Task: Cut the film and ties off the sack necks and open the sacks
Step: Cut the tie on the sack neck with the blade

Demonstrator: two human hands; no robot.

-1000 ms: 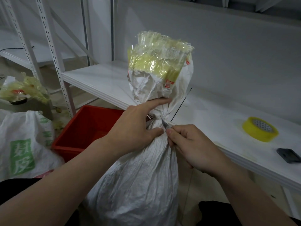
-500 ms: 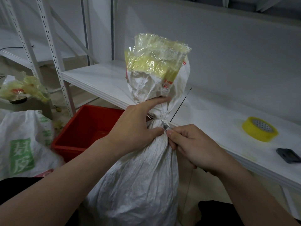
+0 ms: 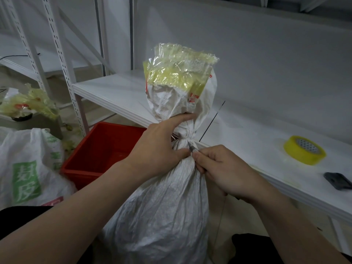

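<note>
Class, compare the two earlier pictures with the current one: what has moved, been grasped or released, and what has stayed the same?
Hardly anything moved. The film-wrapped top of the sack leaned slightly left. Nothing was taken hold of or released. The left hand still grips the neck, the right hand still holds the blade at the tie, which is uncut. The tape roll and red crate stayed put.

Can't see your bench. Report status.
Left hand grips sack neck. Right hand holds blade at tie. Film still on. Nothing obstructing.
</note>
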